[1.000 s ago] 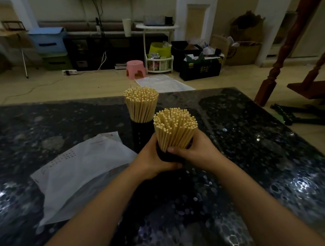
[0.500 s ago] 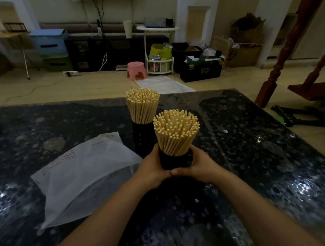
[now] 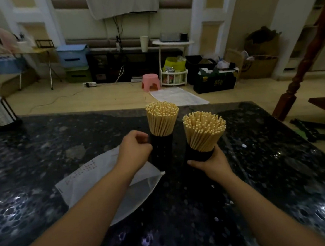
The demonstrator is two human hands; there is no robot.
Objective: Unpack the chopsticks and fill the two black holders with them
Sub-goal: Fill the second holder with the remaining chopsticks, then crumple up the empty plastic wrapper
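Now each hand (left (image 3: 133, 150), right (image 3: 213, 164)) grips one holder (left (image 3: 162, 150), right (image 3: 199, 155)).

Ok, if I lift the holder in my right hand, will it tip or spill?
Probably top-heavy: the chopsticks fan out far above the short black holder, so it may tip if tilted. They look loosely splayed and could slide out. The right hand grips only its base, so lift it upright.

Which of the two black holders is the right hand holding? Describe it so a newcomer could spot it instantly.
Start at the dark speckled table; two black holders packed with pale chopsticks stand near its middle. The right hand grips the nearer holder, on the right. Unlike the farther holder, its chopsticks fan outward rather than standing in a tight bundle.
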